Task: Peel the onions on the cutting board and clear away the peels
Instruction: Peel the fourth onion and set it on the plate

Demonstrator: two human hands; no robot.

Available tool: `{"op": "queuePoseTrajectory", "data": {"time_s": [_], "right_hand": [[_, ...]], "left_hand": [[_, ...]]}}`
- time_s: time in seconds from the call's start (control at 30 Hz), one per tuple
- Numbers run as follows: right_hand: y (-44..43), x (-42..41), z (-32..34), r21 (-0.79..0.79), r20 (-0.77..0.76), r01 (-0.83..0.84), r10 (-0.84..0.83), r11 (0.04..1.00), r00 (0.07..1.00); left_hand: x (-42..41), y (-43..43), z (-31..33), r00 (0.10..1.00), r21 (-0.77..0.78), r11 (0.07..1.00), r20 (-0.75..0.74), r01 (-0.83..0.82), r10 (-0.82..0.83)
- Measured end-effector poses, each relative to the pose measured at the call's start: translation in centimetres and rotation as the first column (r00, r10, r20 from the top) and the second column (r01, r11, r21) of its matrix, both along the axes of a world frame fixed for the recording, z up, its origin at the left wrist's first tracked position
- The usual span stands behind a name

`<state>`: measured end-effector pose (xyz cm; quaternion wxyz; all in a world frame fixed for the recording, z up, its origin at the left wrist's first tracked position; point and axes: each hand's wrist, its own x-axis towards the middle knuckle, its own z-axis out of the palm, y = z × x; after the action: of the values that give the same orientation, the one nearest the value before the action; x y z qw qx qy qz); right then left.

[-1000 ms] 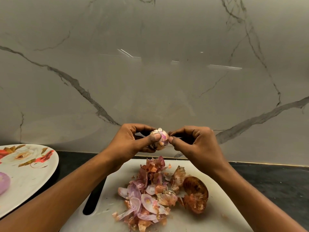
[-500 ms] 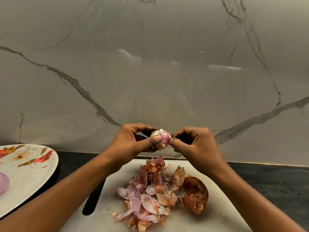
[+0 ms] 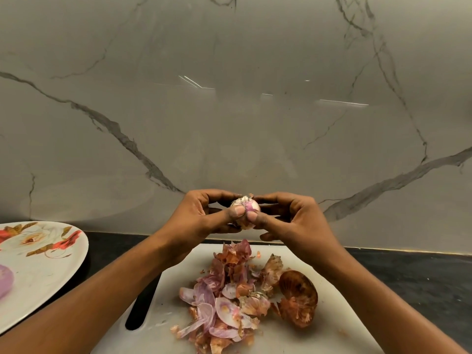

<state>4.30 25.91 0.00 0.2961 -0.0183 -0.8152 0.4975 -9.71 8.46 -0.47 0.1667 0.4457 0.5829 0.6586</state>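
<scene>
Holding position, head view, sole view on record:

- Onion [image 3: 247,207]: small and partly skinned, pink flesh among pale papery skin. It is raised in the air above the far edge of the cutting board [image 3: 334,328] and touches no surface.
- Left hand [image 3: 201,218]: fingers curled round the onion's left side, thumb pressed on its front.
- Right hand [image 3: 293,221]: fingers curled over the onion's right side, thumb tip on its front, touching the left thumb.
- Peels [image 3: 229,305]: loose heap of pink and brown skins at mid-board, directly below the hands.
- Cupped brown skin [image 3: 298,298]: lies at the heap's right edge.
- Cutting board: white, lying on a dark counter [image 3: 421,277].
- Floral plate [image 3: 40,277]: left of the board, apart from it.
- Peeled onion [image 3: 3,279]: on the plate, cut off by the frame edge.
- Marble wall [image 3: 229,111]: behind everything.
</scene>
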Motion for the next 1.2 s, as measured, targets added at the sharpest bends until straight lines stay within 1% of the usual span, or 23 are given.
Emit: {"op": "queuePoseTrajectory", "data": {"time_s": [0.2,0.37,0.47,0.53,0.6,0.67,0.77,0.83,0.97,1.07,1.2], "right_hand": [[0.3,0.0,0.0,-0.022,-0.091,0.057,-0.059,0.998,0.994],[0.4,0.0,0.2,-0.006,-0.071,0.123,-0.123,0.992,0.99],[0.5,-0.1,0.3,-0.024,-0.033,0.171,-0.172,0.985,0.985],[0.7,-0.1,0.3,-0.01,0.012,0.189,-0.189,0.982,0.982],[0.8,0.1,0.4,-0.022,0.092,0.148,-0.145,0.989,0.985],[0.6,0.3,0.5,-0.099,0.157,0.082,-0.066,0.992,0.985],[0.2,0.4,1.0,-0.279,0.191,-0.056,0.113,0.959,0.975],[-0.1,0.4,1.1,-0.328,0.177,-0.127,0.193,0.936,0.965],[-0.2,0.4,0.8,-0.299,0.147,-0.108,0.158,0.948,0.976],[-0.2,0.5,0.9,-0.276,0.139,-0.076,0.118,0.958,0.983],[-0.1,0.6,0.8,-0.192,0.136,-0.033,0.06,0.981,0.989]], "left_hand": [[-0.1,0.1,0.0,0.998,0.028,1.0,0.055,-0.011,0.01],[-0.2,0.3,0.0,0.994,0.045,0.999,0.106,-0.004,-0.001],[-0.3,0.2,0.3,0.984,0.075,0.997,0.173,0.025,-0.038],[-0.3,0.1,0.5,0.974,0.102,0.994,0.218,0.046,-0.068],[-0.4,-0.1,0.6,0.97,0.111,0.992,0.233,0.052,-0.077],[-0.3,-0.1,0.6,0.967,0.103,0.993,0.241,0.062,-0.086],[-0.2,0.0,0.4,0.975,0.077,0.995,0.208,0.069,-0.083],[0.0,0.0,0.2,0.984,0.045,0.997,0.165,0.056,-0.063],[0.1,-0.1,0.3,0.998,-0.051,0.998,0.063,0.02,-0.017],[0.1,-0.3,0.4,0.998,-0.082,0.996,0.053,0.02,-0.016],[0.4,-0.2,0.3,1.0,-0.131,0.991,0.017,0.012,-0.01]]}}
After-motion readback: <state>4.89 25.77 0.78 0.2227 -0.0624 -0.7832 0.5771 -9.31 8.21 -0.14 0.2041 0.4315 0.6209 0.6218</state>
